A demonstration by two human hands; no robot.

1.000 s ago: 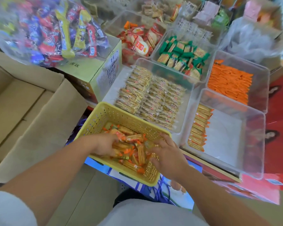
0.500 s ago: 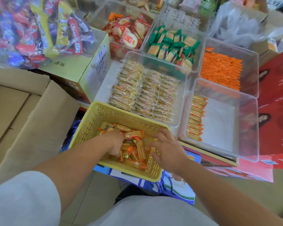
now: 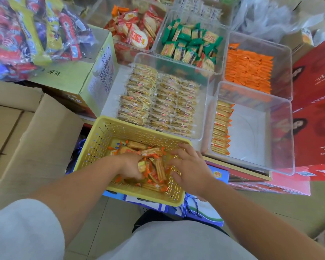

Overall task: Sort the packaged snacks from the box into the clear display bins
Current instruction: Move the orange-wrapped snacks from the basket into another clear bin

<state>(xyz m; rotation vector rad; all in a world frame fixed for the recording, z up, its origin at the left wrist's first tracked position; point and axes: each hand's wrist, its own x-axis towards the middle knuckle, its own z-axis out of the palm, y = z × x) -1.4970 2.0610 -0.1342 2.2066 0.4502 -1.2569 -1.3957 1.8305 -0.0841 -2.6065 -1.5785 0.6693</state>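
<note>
Since a second ago the left hand [image 3: 130,168] has slid from the left part of the yellow basket [image 3: 105,132] in towards the middle of its load and dug deeper, while the right hand [image 3: 190,170] has kept its place at the basket's right side.

In the head view, the left hand's fingers are curled down into the heap of snack packets [image 3: 158,167] in the basket and closed round a few of them. The right hand is spread, fingers straight and apart, resting on the basket's right inner wall and rim with the thumb at the edge of the heap; it holds nothing. The packets are tan biscuits in clear wrap with orange ends, piled loosely in the basket's near half.

Just right of the basket stands a clear bin [image 3: 270,128] with one row of matching packets [image 3: 220,128] along its left wall. Just beyond the basket, a second bin [image 3: 204,109] holds rows of pale wrapped biscuits [image 3: 158,102]. Farther beyond are bins of orange packs [image 3: 248,70], green packs [image 3: 189,44] and red-wrapped round crackers [image 3: 137,32]. Left of the basket lies an open cardboard box [image 3: 36,137]; beyond that, a green carton [image 3: 73,76] carries a bag of mixed sweets [image 3: 26,34]. Red cartons [image 3: 315,109] stand far right of the basket.
</note>
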